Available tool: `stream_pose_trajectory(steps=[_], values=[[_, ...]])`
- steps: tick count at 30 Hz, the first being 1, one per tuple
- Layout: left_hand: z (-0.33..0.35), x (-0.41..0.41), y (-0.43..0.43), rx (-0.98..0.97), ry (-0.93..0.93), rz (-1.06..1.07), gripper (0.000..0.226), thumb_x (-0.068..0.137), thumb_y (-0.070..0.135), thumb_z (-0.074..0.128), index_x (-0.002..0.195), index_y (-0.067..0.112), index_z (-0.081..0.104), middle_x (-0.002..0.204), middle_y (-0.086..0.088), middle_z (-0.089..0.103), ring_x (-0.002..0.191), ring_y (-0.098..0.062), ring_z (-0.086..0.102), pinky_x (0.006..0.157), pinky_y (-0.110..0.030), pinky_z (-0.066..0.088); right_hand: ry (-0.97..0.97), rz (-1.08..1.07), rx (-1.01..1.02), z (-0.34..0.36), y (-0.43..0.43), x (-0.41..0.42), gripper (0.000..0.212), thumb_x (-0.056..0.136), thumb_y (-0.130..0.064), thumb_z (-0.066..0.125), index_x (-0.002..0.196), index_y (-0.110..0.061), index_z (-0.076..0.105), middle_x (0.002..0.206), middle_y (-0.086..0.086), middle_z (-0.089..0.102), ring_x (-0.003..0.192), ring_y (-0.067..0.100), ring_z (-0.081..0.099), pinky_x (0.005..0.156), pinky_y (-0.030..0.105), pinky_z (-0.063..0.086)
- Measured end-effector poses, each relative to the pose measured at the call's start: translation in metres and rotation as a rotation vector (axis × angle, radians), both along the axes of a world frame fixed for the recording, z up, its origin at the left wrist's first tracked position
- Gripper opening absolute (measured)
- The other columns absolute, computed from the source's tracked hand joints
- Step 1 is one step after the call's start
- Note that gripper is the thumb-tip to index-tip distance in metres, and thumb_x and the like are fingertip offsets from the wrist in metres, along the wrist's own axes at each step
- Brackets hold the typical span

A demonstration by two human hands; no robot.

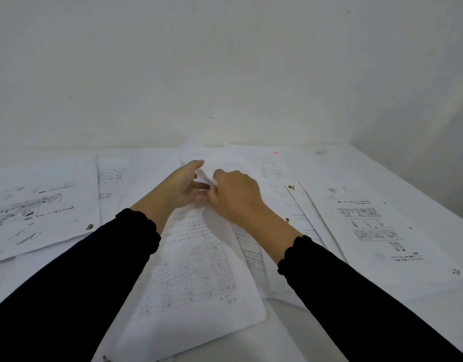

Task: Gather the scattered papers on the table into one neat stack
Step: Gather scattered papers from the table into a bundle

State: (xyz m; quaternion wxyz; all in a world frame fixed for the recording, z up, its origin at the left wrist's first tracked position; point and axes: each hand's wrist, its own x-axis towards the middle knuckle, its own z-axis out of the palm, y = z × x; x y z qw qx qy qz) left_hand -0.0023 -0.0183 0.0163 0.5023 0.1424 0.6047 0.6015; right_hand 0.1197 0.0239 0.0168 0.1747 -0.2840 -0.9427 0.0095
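Papers (199, 267) beneath hands; right hand (235, 197) grip pinching sheet, left hand (180, 189) spread.

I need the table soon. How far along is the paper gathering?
Barely started: no neat stack shows. Both hands, left hand and right hand, meet at the far end of the table sheet. The left sheet, right sheet and far sheets lie scattered.

A plain white wall (225, 69) rises behind the white bench (376, 163); a second wall (434, 126) meets it at the right corner; light is soft, even.
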Motion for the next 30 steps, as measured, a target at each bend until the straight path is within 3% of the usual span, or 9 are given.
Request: stream_pose_trajectory(steps=[4, 8, 10, 13, 15, 18, 22, 26, 30], values=[[-0.009, 0.000, -0.004, -0.061, 0.100, 0.020, 0.018, 0.096, 0.009, 0.044, 0.110, -0.001, 0.049, 0.082, -0.014, 0.057, 0.068, -0.024, 0.058, 0.057, -0.035, 0.050, -0.058, 0.059, -0.149, 0.000, -0.008, 0.004, 0.034, 0.093, -0.036, 0.045, 0.115, -0.014, 0.059, 0.095, 0.003, 0.067, 0.085, 0.024, 0.062, 0.062, 0.027, 0.042], [-0.013, 0.003, -0.004, -0.132, 0.277, 0.050, 0.013, 0.086, -0.011, 0.040, 0.087, -0.001, 0.049, 0.077, -0.011, 0.047, 0.061, -0.022, 0.047, 0.047, -0.024, 0.043, -0.031, 0.011, -0.408, 0.001, -0.001, 0.011, 0.053, 0.087, -0.062, 0.043, 0.118, -0.024, 0.061, 0.110, -0.003, 0.067, 0.100, 0.018, 0.061, 0.080, 0.032, 0.048], [-0.014, 0.007, -0.003, -0.109, 0.298, 0.034, 0.020, 0.086, -0.016, 0.037, 0.086, 0.001, 0.048, 0.081, -0.013, 0.052, 0.068, -0.024, 0.052, 0.053, -0.026, 0.049, 0.061, -0.054, -0.476, 0.002, 0.011, 0.018, 0.048, 0.088, -0.061, 0.043, 0.104, -0.021, 0.064, 0.105, -0.004, 0.066, 0.097, 0.017, 0.060, 0.080, 0.032, 0.048], [-0.014, 0.012, -0.001, -0.130, 0.374, -0.005, 0.033, 0.087, -0.013, 0.040, 0.116, 0.000, 0.050, 0.111, -0.018, 0.055, 0.095, -0.032, 0.055, 0.083, -0.041, 0.052, 0.082, -0.271, -0.374, -0.001, 0.040, 0.037, 0.030, 0.092, -0.036, 0.050, 0.109, -0.014, 0.061, 0.109, 0.003, 0.065, 0.103, 0.022, 0.059, 0.081, 0.032, 0.047], [-0.013, 0.015, 0.000, -0.151, 0.421, -0.023, 0.044, 0.087, -0.012, 0.041, 0.129, 0.003, 0.043, 0.114, -0.015, 0.052, 0.101, -0.032, 0.053, 0.086, -0.040, 0.050, -0.010, -0.468, -0.291, -0.007, 0.062, 0.055, 0.035, 0.090, -0.025, 0.052, 0.121, -0.010, 0.054, 0.122, 0.010, 0.058, 0.116, 0.029, 0.050, 0.091, 0.037, 0.043], [-0.013, 0.021, -0.001, -0.152, 0.418, -0.044, 0.048, 0.087, -0.011, 0.040, 0.132, 0.006, 0.039, 0.104, -0.010, 0.052, 0.096, -0.028, 0.052, 0.074, -0.035, 0.049, -0.167, -0.728, -0.303, -0.015, 0.085, 0.078, 0.053, 0.091, -0.031, 0.052, 0.137, -0.010, 0.037, 0.144, 0.018, 0.036, 0.134, 0.040, 0.030, 0.109, 0.052, 0.030], [-0.017, 0.022, -0.003, -0.184, 0.445, -0.039, 0.050, 0.081, -0.005, 0.044, 0.130, 0.004, 0.039, 0.111, -0.015, 0.054, 0.093, -0.028, 0.054, 0.076, -0.035, 0.047, -0.230, -0.889, -0.409, -0.025, 0.099, 0.095, 0.065, 0.094, -0.038, 0.046, 0.147, -0.011, 0.021, 0.157, 0.025, 0.005, 0.143, 0.050, 0.002, 0.114, 0.064, 0.008], [-0.019, 0.026, -0.003, -0.181, 0.435, -0.041, 0.058, 0.078, -0.004, 0.044, 0.134, 0.007, 0.037, 0.122, -0.015, 0.054, 0.104, -0.033, 0.056, 0.080, -0.037, 0.051, -0.185, -0.958, -0.500, -0.036, 0.104, 0.099, 0.055, 0.090, -0.040, 0.046, 0.138, -0.015, 0.035, 0.146, 0.020, 0.035, 0.134, 0.043, 0.030, 0.108, 0.057, 0.027], [-0.022, 0.030, -0.001, -0.129, 0.408, -0.039, 0.057, 0.085, -0.010, 0.038, 0.137, 0.011, 0.033, 0.108, -0.007, 0.052, 0.093, -0.026, 0.053, 0.063, -0.029, 0.049, -0.226, -0.885, -0.381, -0.039, 0.099, 0.095, 0.044, 0.087, -0.021, 0.053, 0.129, -0.010, 0.043, 0.130, 0.017, 0.053, 0.125, 0.039, 0.045, 0.101, 0.054, 0.040]])
